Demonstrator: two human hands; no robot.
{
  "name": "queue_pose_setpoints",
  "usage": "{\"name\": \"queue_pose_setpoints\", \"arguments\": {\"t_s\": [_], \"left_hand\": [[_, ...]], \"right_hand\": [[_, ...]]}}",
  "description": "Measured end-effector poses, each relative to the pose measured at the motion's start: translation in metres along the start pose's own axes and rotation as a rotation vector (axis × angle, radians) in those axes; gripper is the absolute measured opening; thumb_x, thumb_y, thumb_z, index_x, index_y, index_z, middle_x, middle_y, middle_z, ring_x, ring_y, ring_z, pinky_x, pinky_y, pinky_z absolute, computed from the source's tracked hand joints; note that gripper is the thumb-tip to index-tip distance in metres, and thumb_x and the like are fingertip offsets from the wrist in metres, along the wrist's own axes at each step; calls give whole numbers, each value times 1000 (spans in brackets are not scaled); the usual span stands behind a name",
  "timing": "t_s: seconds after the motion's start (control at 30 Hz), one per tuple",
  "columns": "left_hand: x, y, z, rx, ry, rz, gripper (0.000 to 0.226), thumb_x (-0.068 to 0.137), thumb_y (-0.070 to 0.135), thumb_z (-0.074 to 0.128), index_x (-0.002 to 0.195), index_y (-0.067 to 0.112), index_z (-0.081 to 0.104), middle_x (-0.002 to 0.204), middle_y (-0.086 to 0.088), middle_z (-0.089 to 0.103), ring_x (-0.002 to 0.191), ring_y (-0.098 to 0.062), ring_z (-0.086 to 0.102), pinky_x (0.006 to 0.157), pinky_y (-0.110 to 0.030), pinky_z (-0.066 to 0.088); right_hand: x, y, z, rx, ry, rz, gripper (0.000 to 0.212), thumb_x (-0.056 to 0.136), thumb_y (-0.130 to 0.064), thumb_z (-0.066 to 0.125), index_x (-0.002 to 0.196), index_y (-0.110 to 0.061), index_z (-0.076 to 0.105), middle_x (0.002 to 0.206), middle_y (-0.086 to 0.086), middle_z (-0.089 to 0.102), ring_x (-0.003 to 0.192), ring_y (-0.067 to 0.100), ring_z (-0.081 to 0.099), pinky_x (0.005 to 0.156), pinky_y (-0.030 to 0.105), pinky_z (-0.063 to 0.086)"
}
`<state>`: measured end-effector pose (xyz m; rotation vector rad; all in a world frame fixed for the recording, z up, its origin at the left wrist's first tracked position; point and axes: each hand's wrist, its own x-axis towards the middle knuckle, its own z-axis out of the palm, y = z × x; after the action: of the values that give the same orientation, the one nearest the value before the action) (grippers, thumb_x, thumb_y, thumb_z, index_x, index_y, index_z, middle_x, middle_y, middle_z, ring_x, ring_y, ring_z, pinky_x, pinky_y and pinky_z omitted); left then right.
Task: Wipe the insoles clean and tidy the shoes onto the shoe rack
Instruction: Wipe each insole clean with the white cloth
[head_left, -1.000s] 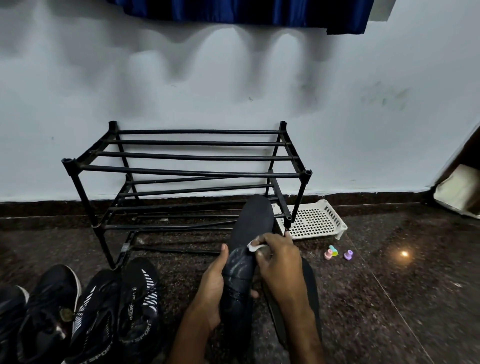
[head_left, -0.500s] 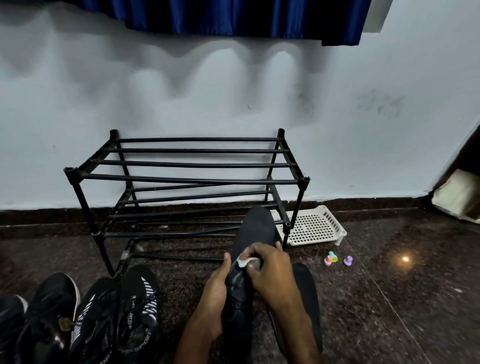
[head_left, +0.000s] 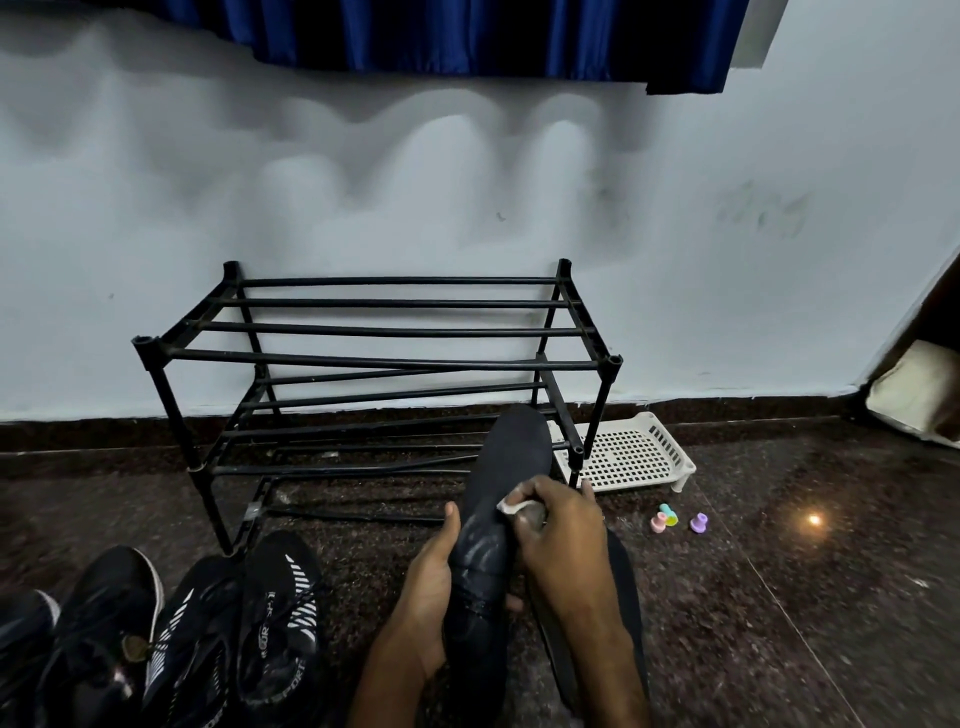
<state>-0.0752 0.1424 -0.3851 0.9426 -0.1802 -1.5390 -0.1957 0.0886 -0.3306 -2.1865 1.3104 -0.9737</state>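
Dark insole (head_left: 485, 558) held up off the floor, low centre of view, tilted w/ toe end toward the shoe rack (head_left: 395, 358) & heel end toward the person. Left hand (head_left: 426, 582) cradles it from below & the left side, thumb up along the edge, fingers curled round the underside, prob. to brace it so it won't flex under rubbing. Right hand (head_left: 563, 530) has its fingers (head_left: 535, 488) bunched, pinching a small white wipe (head_left: 511, 506) & pressing it onto the insole's top face. A wet sheen shows just below the wipe, so wiping looks approx mid-way. A second insole (head_left: 626, 587) lies flat on the floor under the right forearm, within easy reach. Black shoes (head_left: 278, 613) sit in a row on the floor at left, just beside the rack, not yet racked. White slotted tray (head_left: 628, 452) rests just right of the rack, small coloured caps (head_left: 670, 519) near it.
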Motion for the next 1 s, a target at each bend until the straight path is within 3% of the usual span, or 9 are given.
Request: {"name": "queue_pose_setpoints", "arguments": {"t_s": [0.17, 0.27, 0.33, 0.47, 0.53, 0.63, 0.8, 0.93, 1.0], "left_hand": [[-5, 0, -2, -71, -38, 20, 69, 92, 56, 54, 134, 1, 57, 135, -25, 57, 123, -38, 56, 107, -49, 42], [-3, 3, -5, -41, -87, 6, 74, 87, 60, 62, 134, 3, 57, 131, -25, 59, 109, -40, 64, 85, -52, 54], [-3, 1, -3, -1, -96, -1, 67, 90, 57, 56, 130, 4, 61, 122, -25, 64, 94, -38, 69, 70, -48, 57], [-5, 1, 1, -58, -120, 8, 67, 92, 56, 51, 134, 5, 58, 130, -22, 61, 112, -34, 62, 95, -46, 49], [-7, 3, -1, -51, -143, -11, 64, 96, 56, 45, 133, 5, 58, 124, -20, 65, 105, -33, 67, 84, -46, 56], [-11, 6, 3, -20, -162, -23, 62, 97, 55, 43, 126, 4, 63, 107, -19, 71, 83, -31, 72, 62, -42, 59], [-14, 5, 3, -107, -144, -12, 63, 94, 55, 50, 128, 4, 62, 123, -20, 65, 109, -32, 64, 101, -44, 47], [-12, 4, 1, -57, -162, -2, 60, 96, 54, 48, 129, 7, 62, 117, -18, 68, 96, -31, 68, 79, -44, 56], [-13, 2, 3, -40, -173, -5, 58, 96, 53, 50, 127, 6, 63, 114, -18, 68, 94, -31, 68, 79, -43, 56]], "right_hand": [[-5, -10, 2, 44, -185, -93, 19, 77, -7, 60, 78, -25, 66, 83, -17, 70, 84, 0, 63, 118, 21, 1], [-1, -4, -2, -56, -88, -77, 16, 75, -10, 58, 76, -24, 65, 79, -14, 69, 78, 2, 63, 121, 31, 8], [3, -7, -2, -79, 21, -35, 21, 77, -3, 63, 77, -24, 63, 81, -11, 68, 78, 8, 63, 119, 20, -2], [3, -12, 3, 16, -94, -108, 24, 75, 0, 64, 79, -24, 66, 84, -12, 69, 85, 5, 63, 121, 36, 12], [1, -8, -1, 20, -169, -131, 22, 75, -2, 65, 79, -24, 67, 85, -14, 70, 85, 1, 63, 122, 38, 8], [5, -5, -5, -29, -60, -102, 20, 77, -3, 66, 79, -23, 67, 84, -13, 70, 83, 2, 64, 122, 39, 10], [0, -20, 2, 15, -146, -176, 23, 75, 0, 65, 80, -23, 68, 86, -12, 69, 86, 4, 62, 122, 37, 10], [1, -13, -1, -77, -64, -119, 23, 76, -2, 65, 78, -24, 66, 85, -10, 70, 84, 7, 64, 123, 35, 4], [2, -16, 1, -59, 0, -109, 25, 76, 1, 66, 81, -23, 66, 86, -8, 68, 85, 11, 63, 123, 40, 12]]}}
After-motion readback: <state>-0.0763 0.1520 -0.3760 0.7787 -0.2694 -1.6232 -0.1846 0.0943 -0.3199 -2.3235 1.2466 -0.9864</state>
